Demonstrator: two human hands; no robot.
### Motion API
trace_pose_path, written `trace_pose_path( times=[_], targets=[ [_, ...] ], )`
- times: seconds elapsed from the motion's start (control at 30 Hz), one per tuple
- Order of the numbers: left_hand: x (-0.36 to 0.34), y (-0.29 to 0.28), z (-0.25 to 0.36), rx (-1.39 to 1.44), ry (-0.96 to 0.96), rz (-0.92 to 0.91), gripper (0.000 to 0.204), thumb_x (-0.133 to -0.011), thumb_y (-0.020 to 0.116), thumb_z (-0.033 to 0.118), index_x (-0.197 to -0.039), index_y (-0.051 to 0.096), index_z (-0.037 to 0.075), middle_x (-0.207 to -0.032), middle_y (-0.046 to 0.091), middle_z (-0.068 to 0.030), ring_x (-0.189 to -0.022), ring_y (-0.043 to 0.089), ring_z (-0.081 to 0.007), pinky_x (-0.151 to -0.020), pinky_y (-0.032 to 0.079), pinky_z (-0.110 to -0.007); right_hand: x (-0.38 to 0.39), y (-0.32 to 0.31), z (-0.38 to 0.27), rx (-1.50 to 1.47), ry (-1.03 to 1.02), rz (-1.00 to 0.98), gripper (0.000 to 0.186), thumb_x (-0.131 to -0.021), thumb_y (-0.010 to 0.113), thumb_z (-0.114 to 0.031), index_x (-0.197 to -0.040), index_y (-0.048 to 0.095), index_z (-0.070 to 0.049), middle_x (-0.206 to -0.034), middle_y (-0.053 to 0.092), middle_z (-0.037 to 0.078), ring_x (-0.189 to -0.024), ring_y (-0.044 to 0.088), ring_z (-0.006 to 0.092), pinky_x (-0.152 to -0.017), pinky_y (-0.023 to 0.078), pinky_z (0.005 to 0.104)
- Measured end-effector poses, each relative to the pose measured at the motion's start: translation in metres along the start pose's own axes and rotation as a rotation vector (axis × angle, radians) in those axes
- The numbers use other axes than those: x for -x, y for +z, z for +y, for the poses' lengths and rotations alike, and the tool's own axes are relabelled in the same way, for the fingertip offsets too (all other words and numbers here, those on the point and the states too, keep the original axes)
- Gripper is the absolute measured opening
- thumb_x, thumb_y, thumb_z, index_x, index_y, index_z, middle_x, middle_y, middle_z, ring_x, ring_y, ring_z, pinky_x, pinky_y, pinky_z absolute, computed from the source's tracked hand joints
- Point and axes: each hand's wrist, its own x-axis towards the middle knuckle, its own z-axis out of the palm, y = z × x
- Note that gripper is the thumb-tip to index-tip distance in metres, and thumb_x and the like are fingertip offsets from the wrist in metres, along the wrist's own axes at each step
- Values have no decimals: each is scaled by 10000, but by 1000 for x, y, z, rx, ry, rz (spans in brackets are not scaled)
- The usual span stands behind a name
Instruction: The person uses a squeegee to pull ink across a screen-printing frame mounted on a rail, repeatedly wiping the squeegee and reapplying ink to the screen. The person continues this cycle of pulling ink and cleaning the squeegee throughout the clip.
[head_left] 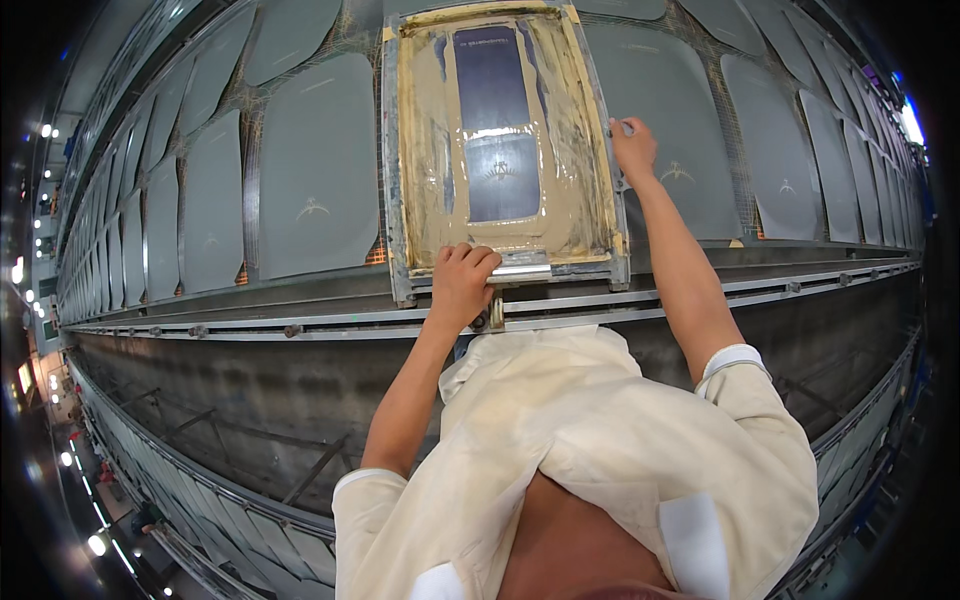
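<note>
A screen printing frame (393,170) lies on the long table in front of me, with metal sides and tan tape smeared along its inner border. Two dark blue-violet windows show in its mesh (490,90), the nearer one bearing a small crest-like mark. My left hand (465,280) is closed over the frame's near edge, beside a shiny metal bar (522,273) fixed there. At the right side rail my right hand (634,148) is closed, fingers curled round the edge. The undersides of both grips are hidden.
Grey cut panels (315,170) lie in rows on both sides of the frame, several with a small pale emblem. A metal rail (350,328) with small stops runs along the table's near edge. Behind me another long table (250,490) carries similar panels. Lights shine at far left.
</note>
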Motion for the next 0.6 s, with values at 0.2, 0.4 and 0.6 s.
trace_pose_path(
  times=[0.2, 0.4, 0.6],
  targets=[
    [-8, 11, 5, -74, 7, 87, 495, -587, 735, 3, -1061, 668, 130, -1098, 678, -6, -994, 608, -247, -901, 428, -419, 9, -21, -16, -122, -22, 18, 344, -893, 701, -394, -1034, 720, -81, -1011, 721, 194, -992, 662, 418, -844, 508, 469],
    [-98, 2, -49, -146, 79, 196, 488, -596, 710, -6, -1060, 674, 142, -1066, 692, -1, -957, 610, -241, -867, 424, -412, 15, -24, -12, -67, -99, 77, 322, -898, 699, -374, -993, 718, -67, -898, 711, 179, -848, 662, 392, -763, 498, 444],
    [-259, -15, -135, -234, 139, 251, 380, -651, 732, 49, -1011, 690, 165, -1008, 697, -9, -932, 626, -247, -832, 429, -412, 21, -34, -36, -53, -34, 82, 306, -910, 695, -356, -959, 710, -54, -794, 685, 162, -717, 648, 323, -712, 486, 401]
  ],
)
